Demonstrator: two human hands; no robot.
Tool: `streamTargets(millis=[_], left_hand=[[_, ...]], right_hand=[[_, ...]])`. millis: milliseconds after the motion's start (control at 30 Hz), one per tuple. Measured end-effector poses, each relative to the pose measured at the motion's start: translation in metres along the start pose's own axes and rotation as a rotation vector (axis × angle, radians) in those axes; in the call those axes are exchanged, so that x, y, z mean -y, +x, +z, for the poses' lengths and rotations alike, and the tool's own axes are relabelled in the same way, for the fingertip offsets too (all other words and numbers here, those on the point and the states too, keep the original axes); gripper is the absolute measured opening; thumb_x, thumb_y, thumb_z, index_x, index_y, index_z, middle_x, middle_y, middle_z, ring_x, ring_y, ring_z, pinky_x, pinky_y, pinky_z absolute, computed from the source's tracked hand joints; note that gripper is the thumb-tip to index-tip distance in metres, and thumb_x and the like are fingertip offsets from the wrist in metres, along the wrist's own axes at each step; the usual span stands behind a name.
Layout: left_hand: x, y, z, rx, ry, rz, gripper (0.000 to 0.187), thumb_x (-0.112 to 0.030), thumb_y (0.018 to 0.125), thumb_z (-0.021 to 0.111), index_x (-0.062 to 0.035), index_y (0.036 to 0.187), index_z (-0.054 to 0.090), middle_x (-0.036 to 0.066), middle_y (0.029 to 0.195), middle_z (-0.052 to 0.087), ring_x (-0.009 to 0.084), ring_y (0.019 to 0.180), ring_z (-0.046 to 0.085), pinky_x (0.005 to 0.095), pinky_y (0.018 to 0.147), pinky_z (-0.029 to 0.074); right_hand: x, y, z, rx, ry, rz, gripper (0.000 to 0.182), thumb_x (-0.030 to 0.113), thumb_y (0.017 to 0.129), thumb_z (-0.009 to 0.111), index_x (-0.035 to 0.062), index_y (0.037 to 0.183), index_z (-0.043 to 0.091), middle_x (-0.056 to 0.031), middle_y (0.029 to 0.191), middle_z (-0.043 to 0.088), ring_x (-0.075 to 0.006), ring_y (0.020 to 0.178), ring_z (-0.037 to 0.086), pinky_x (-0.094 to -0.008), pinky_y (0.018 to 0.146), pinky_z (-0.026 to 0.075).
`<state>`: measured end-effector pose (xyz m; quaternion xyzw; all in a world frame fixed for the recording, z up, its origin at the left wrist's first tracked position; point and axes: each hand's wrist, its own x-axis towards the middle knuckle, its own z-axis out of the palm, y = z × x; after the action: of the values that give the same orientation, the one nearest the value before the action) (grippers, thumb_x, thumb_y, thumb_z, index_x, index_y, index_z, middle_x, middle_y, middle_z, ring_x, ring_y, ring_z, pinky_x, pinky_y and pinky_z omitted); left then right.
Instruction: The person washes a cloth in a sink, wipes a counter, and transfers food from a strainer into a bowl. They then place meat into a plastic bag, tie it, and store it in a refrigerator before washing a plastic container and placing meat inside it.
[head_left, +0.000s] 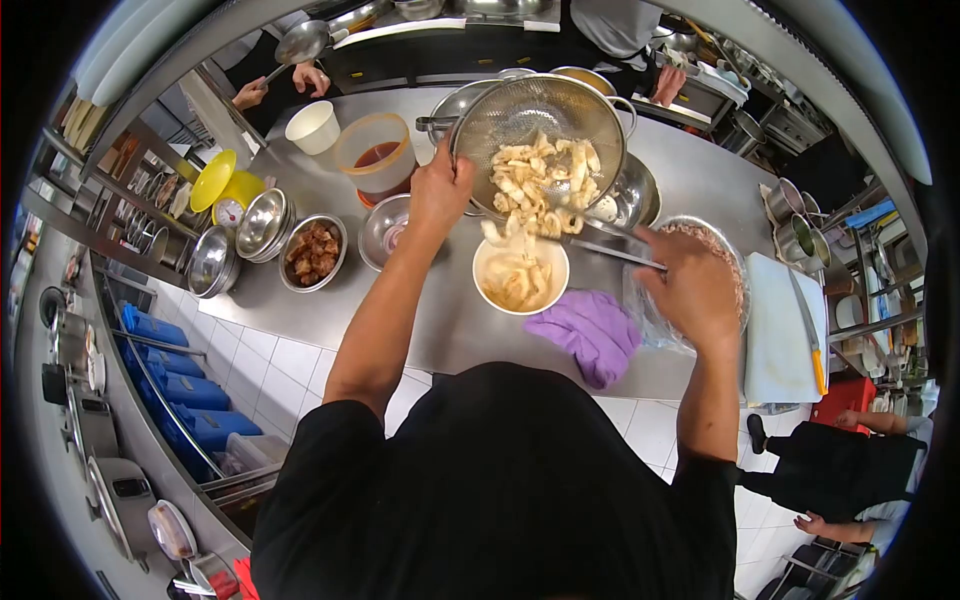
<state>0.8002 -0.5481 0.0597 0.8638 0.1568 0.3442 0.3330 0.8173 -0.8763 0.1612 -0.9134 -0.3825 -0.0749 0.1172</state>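
Observation:
My left hand (441,190) is closed on the rim of a large perforated metal colander (510,115), tilted toward me. Pale, lightly browned curls and strips of food (540,185) lie in it, and some hang over its near edge. Below that edge stands a white tub (481,285) that holds more of the same pieces. Slightly blurred, my right hand (690,285) grips metal tongs (615,253), whose tips reach the food at the colander's lip. A crumpled purple cloth (588,335) lies beside the tub, left of my right hand.
Left on the steel counter (420,330) are a bowl of browned chunks (313,253), stacked metal bowls (263,225), and a container of reddish liquid (375,155). On the right, a knife (806,325) rests on a white board (775,300) beside a bowl of minced food (715,235). Other people stand nearby.

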Motion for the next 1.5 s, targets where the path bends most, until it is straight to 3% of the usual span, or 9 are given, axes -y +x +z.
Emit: streamTargets(millis=[233,433,633,833,933,1033,1233,1333,1500], left_hand=[[-0.009,-0.016,0.001,-0.022,-0.045,-0.003,0.051,-0.023,0.089,0.048,-0.0078,0.138,0.045,0.024,0.067,0.062,0.0401,0.064,0.065,0.0463,0.062,0.052],[0.004,-0.023,-0.003,-0.029,-0.071,-0.056,0.051,-0.023,0.089,0.048,-0.0081,0.137,0.045,0.024,0.071,0.062,0.0395,0.065,0.065,0.0461,0.062,0.052],[-0.010,-0.027,-0.010,-0.077,-0.073,-0.004,0.050,-0.023,0.089,0.049,-0.0083,0.136,0.046,0.024,0.073,0.063,0.0395,0.066,0.065,0.0458,0.062,0.052],[-0.010,-0.027,-0.011,-0.090,-0.014,-0.018,0.048,-0.021,0.089,0.049,-0.0088,0.135,0.047,0.023,0.073,0.063,0.0392,0.065,0.065,0.0458,0.061,0.053],[0.000,-0.026,-0.010,-0.107,-0.007,-0.024,0.047,-0.021,0.089,0.049,-0.0080,0.134,0.048,0.023,0.071,0.063,0.0388,0.063,0.065,0.0455,0.061,0.052],[0.003,-0.025,-0.010,-0.107,-0.018,-0.043,0.046,-0.021,0.089,0.049,-0.0073,0.133,0.049,0.023,0.070,0.062,0.0387,0.063,0.065,0.0458,0.061,0.052],[0.002,-0.023,-0.013,-0.117,-0.004,-0.012,0.047,-0.022,0.090,0.049,-0.0064,0.133,0.048,0.021,0.066,0.061,0.0378,0.060,0.063,0.0454,0.058,0.050],[-0.012,-0.031,-0.018,-0.086,-0.009,-0.036,0.048,-0.023,0.090,0.049,-0.0064,0.135,0.047,0.020,0.064,0.060,0.0360,0.057,0.063,0.0448,0.057,0.050],[-0.015,-0.042,-0.017,-0.051,0.020,-0.085,0.049,-0.023,0.090,0.048,-0.0065,0.136,0.046,0.020,0.063,0.060,0.0343,0.058,0.064,0.0450,0.060,0.050]], right_hand=[[-0.004,0.024,0.038,-0.053,0.017,-0.027,0.038,0.022,0.077,0.071,0.0092,0.113,0.065,-0.0145,0.094,0.067,-0.0311,0.087,0.065,-0.0417,0.074,0.052],[-0.005,0.000,0.012,0.016,0.023,-0.138,0.038,0.021,0.077,0.071,0.0095,0.113,0.065,-0.0118,0.090,0.067,-0.0310,0.084,0.065,-0.0412,0.075,0.052],[-0.002,0.018,-0.001,-0.257,-0.120,0.133,0.038,0.021,0.079,0.070,0.0079,0.114,0.064,-0.0125,0.089,0.066,-0.0311,0.083,0.065,-0.0411,0.074,0.052],[-0.008,0.013,0.027,-0.008,0.023,0.065,0.037,0.022,0.080,0.070,0.0105,0.114,0.066,-0.0160,0.099,0.068,-0.0327,0.087,0.065,-0.0427,0.074,0.051],[-0.009,-0.003,0.028,0.015,0.096,0.064,0.038,0.024,0.079,0.071,0.0105,0.114,0.067,-0.0145,0.099,0.069,-0.0319,0.085,0.066,-0.0415,0.074,0.051],[-0.006,-0.012,0.031,0.077,0.115,-0.073,0.039,0.024,0.078,0.072,0.0103,0.114,0.067,-0.0130,0.100,0.069,-0.0310,0.085,0.066,-0.0409,0.074,0.052],[-0.006,-0.011,0.003,-0.004,0.174,0.042,0.038,0.023,0.078,0.071,0.0096,0.113,0.067,-0.0124,0.092,0.068,-0.0313,0.083,0.065,-0.0405,0.072,0.052],[0.002,0.006,0.003,-0.163,0.056,0.066,0.036,0.024,0.079,0.071,0.0096,0.112,0.067,-0.0131,0.092,0.068,-0.0325,0.082,0.065,-0.0417,0.072,0.052],[-0.003,0.003,0.031,-0.026,0.108,-0.025,0.035,0.024,0.079,0.071,0.0099,0.112,0.067,-0.0135,0.089,0.068,-0.0325,0.082,0.065,-0.0422,0.072,0.052]])
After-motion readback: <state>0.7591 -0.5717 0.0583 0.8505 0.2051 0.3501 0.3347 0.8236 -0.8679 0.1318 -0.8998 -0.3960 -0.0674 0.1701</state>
